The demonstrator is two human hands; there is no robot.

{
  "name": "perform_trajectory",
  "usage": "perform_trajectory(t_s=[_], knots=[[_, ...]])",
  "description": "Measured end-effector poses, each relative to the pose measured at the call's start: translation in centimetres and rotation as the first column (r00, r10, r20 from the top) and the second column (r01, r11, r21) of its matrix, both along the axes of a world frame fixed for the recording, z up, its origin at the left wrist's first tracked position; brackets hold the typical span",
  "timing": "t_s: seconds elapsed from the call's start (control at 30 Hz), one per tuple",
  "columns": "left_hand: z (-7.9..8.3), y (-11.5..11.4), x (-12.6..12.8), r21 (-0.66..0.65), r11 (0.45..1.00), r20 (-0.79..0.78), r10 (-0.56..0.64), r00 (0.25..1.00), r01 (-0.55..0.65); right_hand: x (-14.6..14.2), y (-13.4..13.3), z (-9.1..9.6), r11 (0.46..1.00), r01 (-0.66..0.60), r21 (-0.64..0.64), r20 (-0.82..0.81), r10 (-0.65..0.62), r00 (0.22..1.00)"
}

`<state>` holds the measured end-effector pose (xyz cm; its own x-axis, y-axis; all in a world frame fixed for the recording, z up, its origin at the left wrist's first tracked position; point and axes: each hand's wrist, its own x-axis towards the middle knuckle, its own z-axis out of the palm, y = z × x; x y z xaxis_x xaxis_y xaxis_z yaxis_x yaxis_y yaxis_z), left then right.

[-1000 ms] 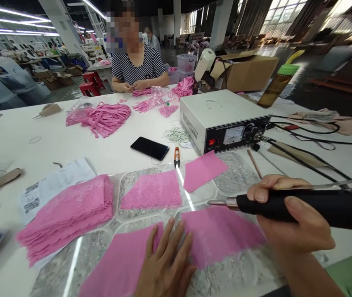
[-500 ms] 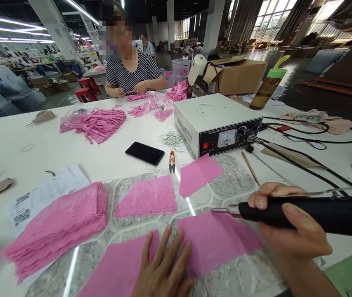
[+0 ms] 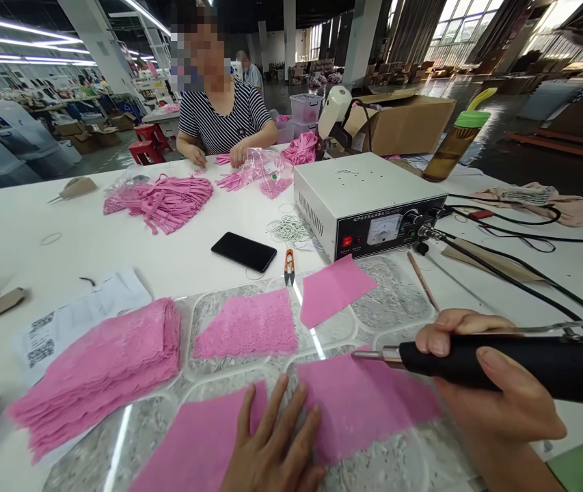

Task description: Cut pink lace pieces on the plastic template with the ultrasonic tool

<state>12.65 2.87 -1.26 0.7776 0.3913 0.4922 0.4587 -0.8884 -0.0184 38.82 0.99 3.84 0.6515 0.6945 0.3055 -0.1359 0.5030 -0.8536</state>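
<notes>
My left hand (image 3: 275, 437) lies flat with spread fingers across the neighbouring edges of two pink fabric pieces, the left piece (image 3: 193, 437) and the right piece (image 3: 368, 403). In my right hand (image 3: 501, 396) is a black handheld ultrasonic welding tool (image 3: 455, 359), gripped around its body. Its metal tip is at the top edge of the right piece; whether it presses on the fabric I cannot tell. Behind these lie a pink lace piece (image 3: 250, 324) and a smaller plain pink piece (image 3: 337, 290). A stack of pink lace pieces (image 3: 101, 365) sits to the left.
A patterned mat (image 3: 388, 294) lies under the fabric. Beyond it are orange thread snips (image 3: 290, 265), a black phone (image 3: 244, 251) and a control box (image 3: 368, 198) with cables. A bottle (image 3: 455, 147) stands behind. Across the table a person in a striped shirt (image 3: 224, 116) handles pink strips.
The view has shifted slightly, so most things appear a little to the right. The tool tip stays near the same fabric edge. The co-worker's hands have moved over the strips.
</notes>
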Motion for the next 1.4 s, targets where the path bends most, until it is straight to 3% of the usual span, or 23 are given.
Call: perform_trajectory(t_s=[0.23,0.37,0.47,0.57,0.63,0.7,0.77,0.9,1.1,1.27,1.4], knots=[[-0.6,-0.1,-0.3,0.031,1.000,-0.065,0.005,0.998,-0.003,0.2,0.5,-0.5,0.997,-0.054,0.057,0.073,0.050,0.996],[-0.8,-0.1,-0.6,0.057,0.998,-0.092,0.000,0.996,0.005,0.9,0.4,0.2,0.998,0.051,0.043,0.003,-0.051,0.999],[-0.3,0.0,-0.8,0.070,0.997,-0.023,-0.025,0.999,0.027,1.9,-0.1,0.7,0.991,0.136,-0.006,-0.053,-0.136,0.989],[1.0,0.2,-0.4,0.054,0.995,0.048,-0.083,0.995,0.080,2.7,-0.7,0.6,0.991,0.129,-0.038,-0.078,-0.131,0.988],[2.3,0.6,0.6,-0.031,0.993,0.092,-0.113,0.989,0.117,2.9,-0.9,0.2,0.993,0.115,-0.032,-0.093,-0.117,0.989],[3.7,1.3,2.4,-0.210,0.966,0.114,-0.126,0.985,0.148,3.0,-1.0,-0.1,0.995,0.098,-0.016,-0.117,-0.099,0.988],[4.7,2.5,4.8,-0.435,0.896,0.049,-0.073,0.996,0.087,3.0,-1.0,-0.4,0.998,0.069,0.003,-0.137,-0.068,0.988],[5.1,5.2,9.8,-0.647,0.752,-0.105,0.074,0.992,-0.124,2.9,-1.5,-0.6,0.999,0.018,0.045,-0.173,-0.010,0.985],[4.3,6.5,13.0,-0.685,0.703,-0.155,0.116,0.981,-0.191,3.1,-2.0,-1.0,0.994,-0.068,0.090,-0.126,0.079,0.989],[3.8,6.4,13.1,-0.727,0.672,-0.085,0.114,0.990,-0.140,3.3,-2.1,-1.2,0.992,-0.083,0.098,-0.091,0.092,0.992],[3.2,6.5,12.1,-0.713,0.696,-0.006,0.121,0.993,-0.089,3.4,-2.2,-1.2,0.990,-0.071,0.118,-0.127,0.086,0.988]])
